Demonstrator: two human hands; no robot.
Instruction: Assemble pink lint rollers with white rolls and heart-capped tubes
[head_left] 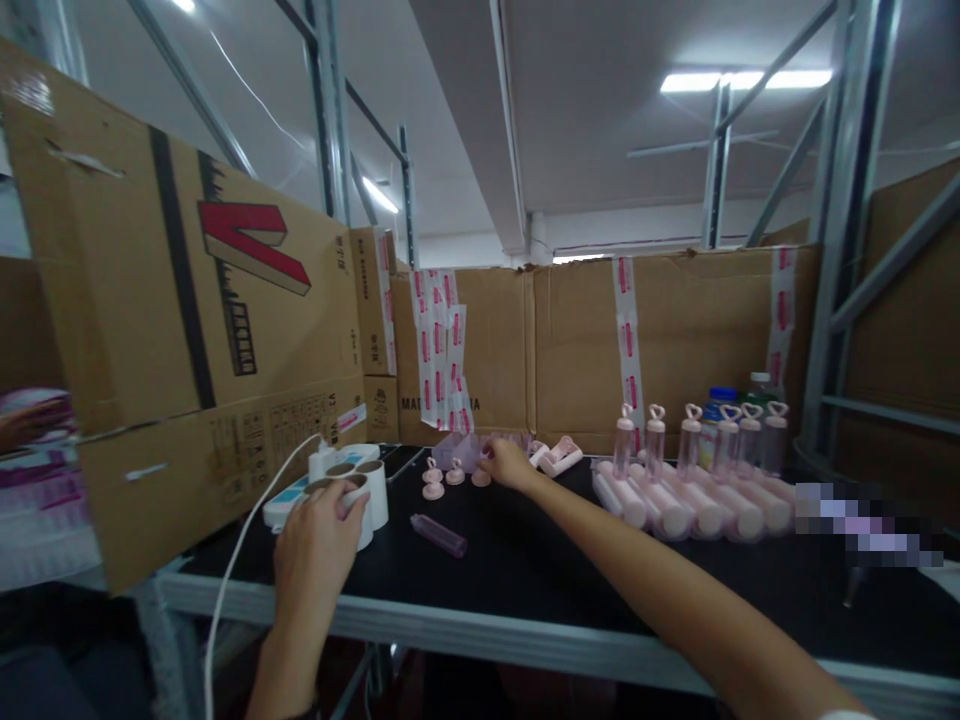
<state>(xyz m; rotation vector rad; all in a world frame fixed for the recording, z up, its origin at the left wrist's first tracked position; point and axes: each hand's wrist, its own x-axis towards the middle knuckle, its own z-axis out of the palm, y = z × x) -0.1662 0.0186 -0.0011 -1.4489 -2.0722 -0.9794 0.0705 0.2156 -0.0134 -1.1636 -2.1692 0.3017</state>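
Pink caps [433, 490] with the little loops, where are they sitting?

Roughly mid-table on the black top [517, 575], just in front of a see-through lilac tray [451, 450]. Right hand [508, 466] has its fingertips down at a similar pink piece [480, 479], but can't tell if it's actually pinched.

And the other one?

Left hand [319, 530] is well apart from it, fingers curled at some white cylinders [376, 493]. Can't tell if it's gripping. Oh, and a clear purplish tube [440, 536] lies between the hands, nearer the edge.
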